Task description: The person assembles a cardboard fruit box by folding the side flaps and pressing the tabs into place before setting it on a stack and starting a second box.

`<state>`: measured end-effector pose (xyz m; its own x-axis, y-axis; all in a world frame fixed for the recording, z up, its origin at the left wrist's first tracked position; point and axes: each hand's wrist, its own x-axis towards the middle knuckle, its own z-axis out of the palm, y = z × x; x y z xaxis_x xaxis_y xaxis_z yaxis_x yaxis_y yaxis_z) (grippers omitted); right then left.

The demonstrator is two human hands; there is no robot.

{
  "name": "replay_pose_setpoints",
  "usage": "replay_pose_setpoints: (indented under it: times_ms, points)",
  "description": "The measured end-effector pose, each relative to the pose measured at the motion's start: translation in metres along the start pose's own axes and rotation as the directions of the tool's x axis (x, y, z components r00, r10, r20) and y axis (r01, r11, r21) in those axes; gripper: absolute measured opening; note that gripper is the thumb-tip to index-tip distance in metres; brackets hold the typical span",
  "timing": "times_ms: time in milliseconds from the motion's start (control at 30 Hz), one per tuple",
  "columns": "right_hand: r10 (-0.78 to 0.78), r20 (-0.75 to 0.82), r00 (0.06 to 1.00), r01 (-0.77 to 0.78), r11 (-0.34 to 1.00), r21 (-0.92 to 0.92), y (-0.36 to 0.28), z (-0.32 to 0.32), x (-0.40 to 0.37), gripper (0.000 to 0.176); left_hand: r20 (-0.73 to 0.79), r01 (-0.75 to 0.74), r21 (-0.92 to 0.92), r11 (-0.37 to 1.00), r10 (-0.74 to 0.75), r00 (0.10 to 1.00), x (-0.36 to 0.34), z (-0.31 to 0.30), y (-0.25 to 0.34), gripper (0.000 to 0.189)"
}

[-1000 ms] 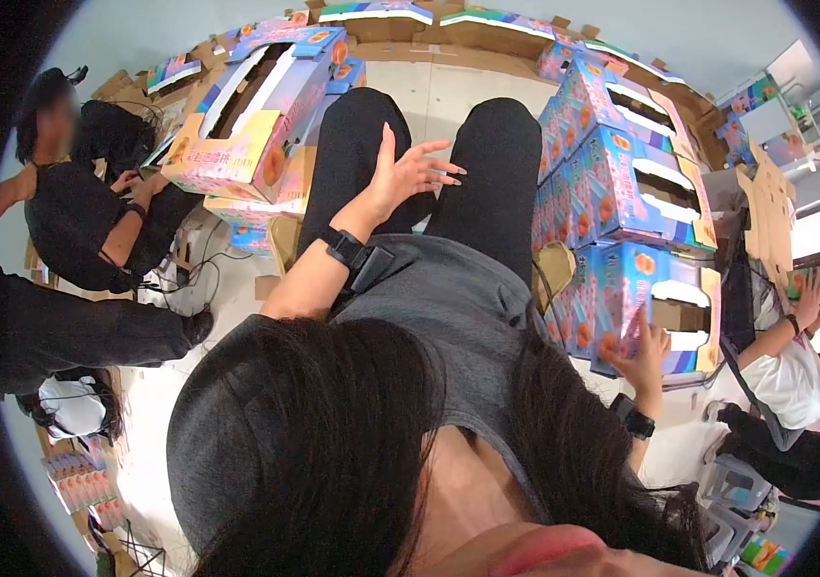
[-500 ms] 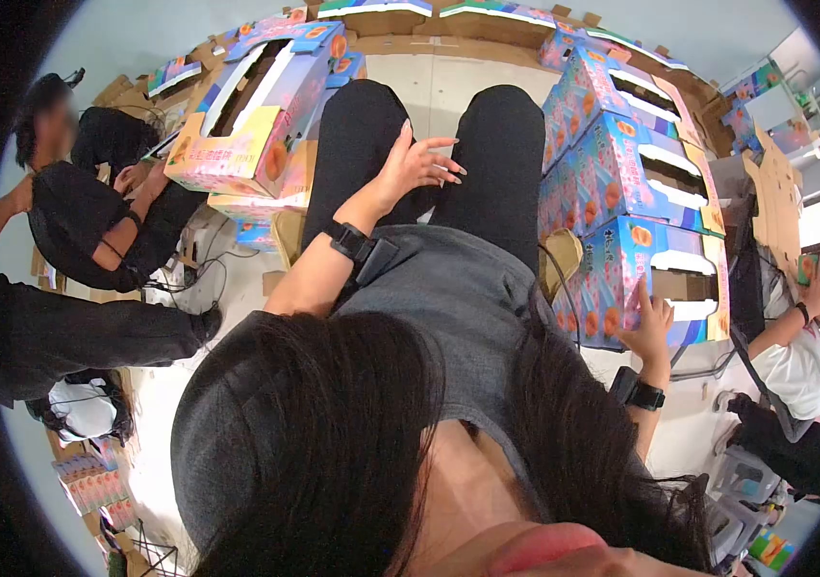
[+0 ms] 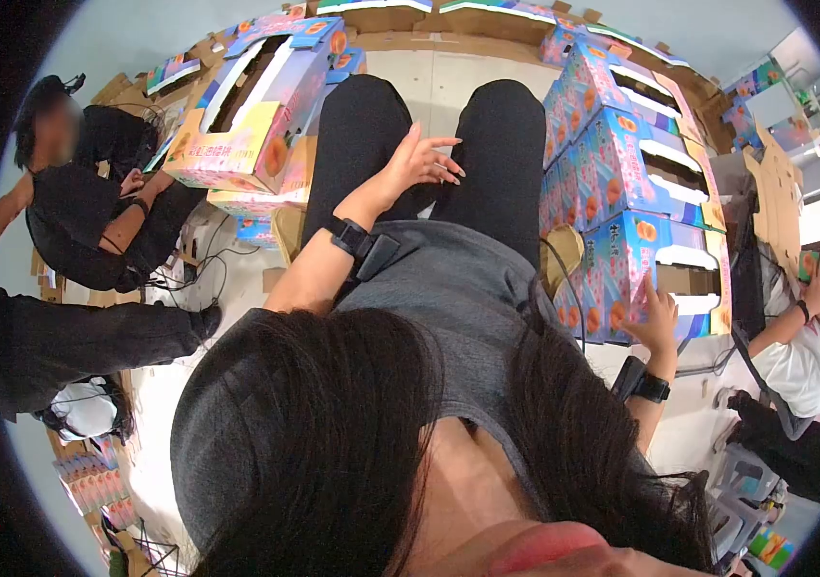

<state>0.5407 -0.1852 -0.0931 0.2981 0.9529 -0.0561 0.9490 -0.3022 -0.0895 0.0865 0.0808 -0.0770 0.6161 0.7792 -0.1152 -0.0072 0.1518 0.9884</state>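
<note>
My left hand point(image 3: 417, 165) rests above my thighs with its fingers spread and nothing in it. A dark band with a small device is strapped round that wrist. On the right, my right hand point(image 3: 657, 317) is at the near corner of a blue and pink printed carton point(image 3: 612, 252), its fingertips against or very close to the side. Its index and other visible fingers are stretched out; some are hidden. This carton has a white-edged opening in its top and stands nearest me in a row with more cartons point(image 3: 612, 144).
A yellow-fronted carton point(image 3: 227, 152) stands on other boxes at my left. A person in black point(image 3: 92, 226) sits further left, and a person in white point(image 3: 794, 361) handles a small box at the right. Cables point(image 3: 203, 264) lie on the floor at left.
My right hand has shifted slightly to the right and turned at the carton's side. The nearest carton looks slightly shifted. My left hand stays almost still.
</note>
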Motion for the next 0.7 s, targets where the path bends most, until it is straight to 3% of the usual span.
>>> replay_pose_setpoints:
  times_ms: [300,400,567,667,700]
  points:
    - [0.025,0.012,1.0,-0.025,1.0,0.001,0.017,0.009,0.008,0.113,0.015,0.009,0.007,1.0,-0.009,1.0,-0.001,0.002,0.001,0.089]
    - [-0.006,0.002,1.0,0.006,0.999,0.043,0.017,0.007,0.008,0.105,0.021,0.007,0.015,1.0,-0.008,1.0,0.002,0.0,-0.003,0.088]
    - [0.084,0.038,0.996,-0.085,0.995,0.049,0.014,0.011,0.016,0.092,0.061,-0.021,0.032,0.999,0.019,0.998,0.001,-0.002,-0.004,0.082]
    - [0.016,0.056,0.998,-0.01,0.995,-0.104,0.007,0.005,0.025,0.091,-0.051,-0.126,0.066,0.99,0.13,0.99,-0.009,0.003,0.004,0.076]
    - [-0.063,-0.009,0.998,0.061,0.989,-0.136,-0.009,-0.007,0.025,0.09,-0.057,-0.207,0.093,0.974,0.212,0.976,-0.013,-0.003,0.007,0.072]
